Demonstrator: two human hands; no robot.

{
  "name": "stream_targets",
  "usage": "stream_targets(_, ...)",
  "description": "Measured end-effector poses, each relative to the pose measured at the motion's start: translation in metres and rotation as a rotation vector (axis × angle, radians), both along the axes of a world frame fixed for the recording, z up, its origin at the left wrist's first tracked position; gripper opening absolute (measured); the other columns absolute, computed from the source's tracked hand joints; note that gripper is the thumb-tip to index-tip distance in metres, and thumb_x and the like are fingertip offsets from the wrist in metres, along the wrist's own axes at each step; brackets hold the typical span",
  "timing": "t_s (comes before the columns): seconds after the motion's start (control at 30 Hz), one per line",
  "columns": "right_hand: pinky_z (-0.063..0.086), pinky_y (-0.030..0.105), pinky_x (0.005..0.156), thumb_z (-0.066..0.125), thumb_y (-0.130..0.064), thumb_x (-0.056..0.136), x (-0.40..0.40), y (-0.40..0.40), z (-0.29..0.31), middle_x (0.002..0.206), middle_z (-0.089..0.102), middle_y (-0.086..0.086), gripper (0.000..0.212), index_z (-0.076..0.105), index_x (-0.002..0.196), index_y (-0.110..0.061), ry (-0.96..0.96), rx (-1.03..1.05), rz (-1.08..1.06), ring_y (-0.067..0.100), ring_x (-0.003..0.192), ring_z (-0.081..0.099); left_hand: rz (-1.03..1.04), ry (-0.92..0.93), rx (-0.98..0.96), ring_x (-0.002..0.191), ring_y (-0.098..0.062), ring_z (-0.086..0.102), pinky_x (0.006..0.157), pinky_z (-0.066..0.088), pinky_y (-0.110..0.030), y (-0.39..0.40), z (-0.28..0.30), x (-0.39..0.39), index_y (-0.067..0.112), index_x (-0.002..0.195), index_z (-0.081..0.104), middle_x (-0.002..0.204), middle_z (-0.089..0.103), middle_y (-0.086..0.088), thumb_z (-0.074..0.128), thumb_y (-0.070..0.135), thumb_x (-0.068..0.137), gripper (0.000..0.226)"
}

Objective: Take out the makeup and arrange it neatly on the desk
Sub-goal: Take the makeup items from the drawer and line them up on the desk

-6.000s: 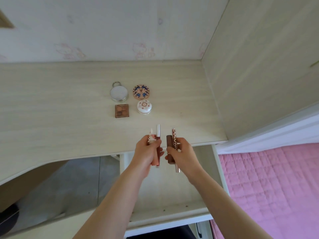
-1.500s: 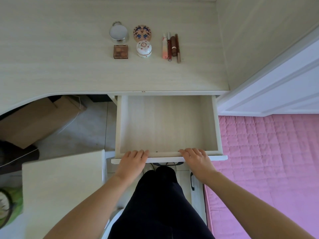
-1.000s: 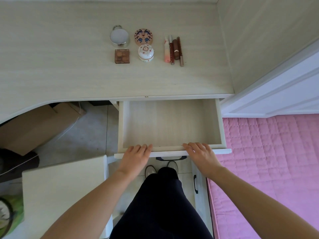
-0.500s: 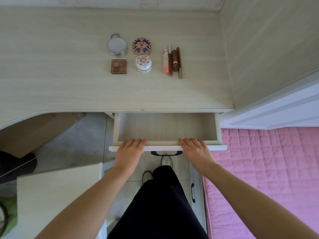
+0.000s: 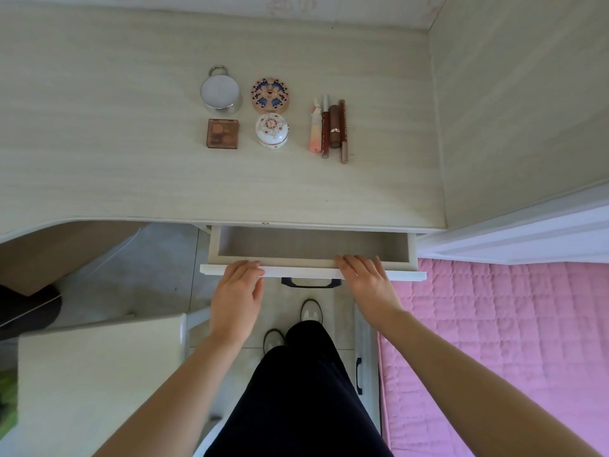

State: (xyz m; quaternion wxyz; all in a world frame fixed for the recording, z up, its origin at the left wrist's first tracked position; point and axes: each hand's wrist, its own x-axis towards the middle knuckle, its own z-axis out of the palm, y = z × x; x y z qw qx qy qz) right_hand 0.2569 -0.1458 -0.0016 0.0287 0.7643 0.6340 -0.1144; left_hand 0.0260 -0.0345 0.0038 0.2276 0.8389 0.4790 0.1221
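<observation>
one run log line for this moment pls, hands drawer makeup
left hand: flat on drawer front | right hand: same | drawer: part open, visible part empty | makeup: eight items grouped on desk

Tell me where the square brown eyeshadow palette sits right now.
In the head view, the square brown eyeshadow palette lies on the pale wooden desk, left of the white domed jar and just in front of the round silver mirror compact.

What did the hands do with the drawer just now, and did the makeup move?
Both hands, left hand and right hand, pushed the drawer inward; it was wide open, now only a narrow strip shows. Six seconds ago they held the sticks, since laid on the desk. The four compacts stayed put.
</observation>
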Motion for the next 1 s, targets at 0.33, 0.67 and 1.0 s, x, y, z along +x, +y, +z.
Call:
stream_targets(0.33, 0.050, 0.040, 0.070, 0.068, -0.001, 0.080, -0.010, -0.009, 0.013, 0.088, 0.066, 0.005, 0.009, 0.068, 0.087, -0.007, 0.223, 0.282, -0.314, 0.028, 0.081, 0.058, 0.811, -0.241, -0.842, 0.086, -0.026, 0.061, 0.082, 0.045, -0.034, 0.004, -0.006, 0.023, 0.001, 0.083, 0.065, 0.087, 0.066, -0.009, 0.056, 0.033, 0.094, 0.035)
stream_targets(0.67, 0.050, 0.062, 0.078, 0.054, -0.030, 0.097, 0.009, 0.004, 0.005, 0.129, 0.050, 0.030, 0.042, 0.034, 0.131, -0.018, 1.811, 0.123, -1.926, 0.047, 0.103, 0.060, 1.294, -1.027, -1.414, 0.100, -0.039, 0.060, 0.094, 0.050, -0.050, 0.027, 0.000, 0.025, 0.009, 0.138, 0.040, 0.129, 0.046, -0.024, 0.060, 0.012, 0.093, 0.049)
stream_targets(1.0, 0.052, 0.061, 0.074, 0.039, 0.005, 0.096, 0.030, 0.033, 0.011, 0.110, 0.055, 0.029, 0.020, 0.045, 0.115, 0.002, 1.659, 0.174, -1.933, 0.046, 0.086, 0.060, 1.293, -0.900, -1.335, 0.096, -0.036, 0.067, 0.084, 0.055, -0.052, 0.041, 0.000, 0.034, -0.001, 0.101, 0.054, 0.111, 0.065, -0.024, 0.055, 0.003, 0.094, 0.008)
